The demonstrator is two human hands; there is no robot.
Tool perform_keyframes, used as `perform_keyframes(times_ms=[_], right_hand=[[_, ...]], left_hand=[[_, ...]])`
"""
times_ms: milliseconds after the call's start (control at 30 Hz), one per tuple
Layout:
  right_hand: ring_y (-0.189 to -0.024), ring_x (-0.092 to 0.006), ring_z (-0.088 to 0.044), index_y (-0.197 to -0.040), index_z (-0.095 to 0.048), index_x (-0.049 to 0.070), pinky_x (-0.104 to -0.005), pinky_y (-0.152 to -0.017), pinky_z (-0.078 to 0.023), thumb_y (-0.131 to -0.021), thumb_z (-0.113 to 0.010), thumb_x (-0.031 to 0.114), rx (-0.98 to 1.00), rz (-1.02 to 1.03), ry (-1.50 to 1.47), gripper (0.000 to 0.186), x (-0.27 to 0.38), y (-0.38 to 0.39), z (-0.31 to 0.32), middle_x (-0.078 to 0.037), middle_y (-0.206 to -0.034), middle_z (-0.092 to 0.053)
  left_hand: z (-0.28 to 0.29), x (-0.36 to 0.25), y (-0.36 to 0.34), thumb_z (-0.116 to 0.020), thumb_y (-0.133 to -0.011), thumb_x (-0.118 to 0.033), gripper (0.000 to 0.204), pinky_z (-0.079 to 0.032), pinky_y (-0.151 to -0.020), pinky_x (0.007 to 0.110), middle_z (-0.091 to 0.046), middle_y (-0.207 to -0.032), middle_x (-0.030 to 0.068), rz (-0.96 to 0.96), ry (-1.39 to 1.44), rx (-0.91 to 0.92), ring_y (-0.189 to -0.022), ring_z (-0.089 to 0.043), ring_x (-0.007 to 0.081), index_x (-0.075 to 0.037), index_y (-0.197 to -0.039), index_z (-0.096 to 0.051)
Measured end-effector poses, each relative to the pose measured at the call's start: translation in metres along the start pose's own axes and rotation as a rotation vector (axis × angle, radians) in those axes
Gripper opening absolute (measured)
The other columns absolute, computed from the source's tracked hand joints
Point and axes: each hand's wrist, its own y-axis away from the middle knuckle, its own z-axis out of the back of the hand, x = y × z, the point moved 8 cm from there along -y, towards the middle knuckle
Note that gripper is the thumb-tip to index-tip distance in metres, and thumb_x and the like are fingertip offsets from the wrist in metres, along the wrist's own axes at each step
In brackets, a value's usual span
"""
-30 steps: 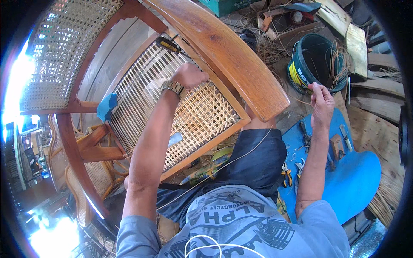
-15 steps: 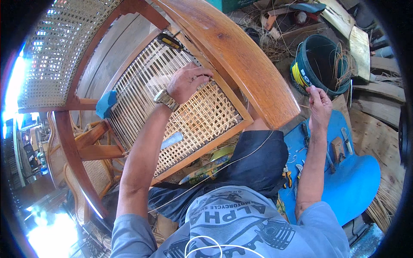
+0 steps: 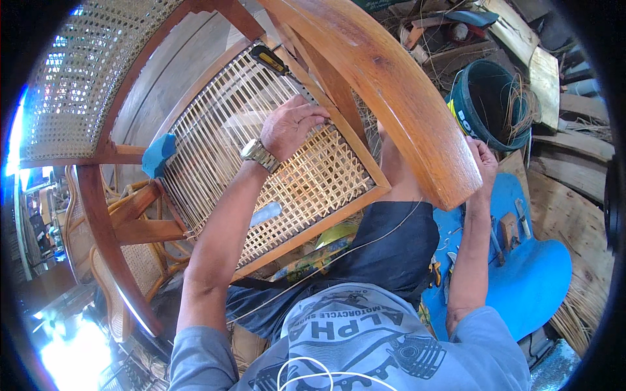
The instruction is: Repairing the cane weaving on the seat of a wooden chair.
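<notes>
A wooden chair's seat frame (image 3: 313, 229) carries half-woven cane: finished lattice (image 3: 319, 166) on the near right, single parallel strands (image 3: 212, 107) on the far left. My left hand (image 3: 290, 129), with a metal watch on its wrist, lies over the weave; its fingers are pinched together at the frame's right edge, and what they grip is too small to tell. My right hand (image 3: 481, 163) is beyond the end of the curved wooden armrest (image 3: 385, 85), which partly covers it. Its fingers look closed; their contents are hidden. A long loose cane strand (image 3: 365, 246) crosses my lap.
A yellow-and-black tool (image 3: 268, 60) rests at the frame's far corner. Light blue pieces sit on the lattice (image 3: 265, 214) and frame (image 3: 158, 156). A green bucket (image 3: 464, 98) stands far right. Pliers (image 3: 435, 270) and other tools lie on a blue plastic surface (image 3: 528, 280).
My right hand has come slightly nearer and is now partly behind the armrest. The chair appears shifted a little to the right in view. My left hand stays at the seat's edge.
</notes>
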Motion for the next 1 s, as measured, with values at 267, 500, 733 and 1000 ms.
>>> perform_keyframes(times_ms=[267, 500, 733, 1000], right_hand=[[-0.064, -0.0013, -0.039, -0.089, -0.072, 0.005, -0.0204, -0.060, -0.027, -0.097, -0.067, 0.020, 0.031, 0.024, -0.073, 0.018, -0.007, 0.000, -0.006, 0.007, -0.072, -0.053], [-0.063, -0.0007, -0.038, -0.090, -0.072, 0.004, -0.0203, -0.058, -0.026, -0.098, -0.067, 0.019, 0.012, 0.005, -0.069, 0.017, -0.009, 0.002, -0.006, 0.008, -0.072, -0.053], [-0.063, -0.0002, -0.038, -0.091, -0.072, 0.004, -0.0197, -0.057, -0.026, -0.097, -0.068, 0.020, 0.003, -0.012, -0.142, 0.017, -0.011, 0.002, -0.005, 0.008, -0.071, -0.051], [-0.063, -0.0011, -0.038, -0.090, -0.072, 0.005, -0.0202, -0.059, -0.027, -0.096, -0.068, 0.020, 0.002, -0.020, -0.084, 0.017, -0.016, 0.003, -0.004, 0.008, -0.070, -0.050]], left_hand=[[-0.002, 0.000, -0.002, -0.069, -0.092, -0.022, 0.014, -0.054, -0.072, 0.037, -0.062, -0.089, 0.0039, 0.025, 0.050, -0.011, -0.083, -0.066, 0.0219, -0.017, -0.103, -0.076], [-0.007, -0.016, 0.000, -0.066, -0.092, -0.010, 0.023, -0.058, -0.070, 0.037, -0.065, -0.101, 0.0043, -0.117, -0.320, 0.080, -0.080, -0.068, 0.0245, -0.020, -0.112, -0.071], [-0.008, -0.002, 0.003, -0.066, -0.091, -0.009, 0.024, -0.057, -0.069, 0.037, -0.064, -0.104, 0.0025, -0.030, -0.152, 0.040, -0.083, -0.070, 0.0234, -0.022, -0.110, -0.072], [-0.010, 0.004, 0.001, -0.072, -0.089, -0.018, 0.016, -0.055, -0.077, 0.038, -0.064, -0.108, 0.0015, 0.105, -0.129, 0.038, -0.091, -0.069, 0.0228, -0.023, -0.104, -0.074]])
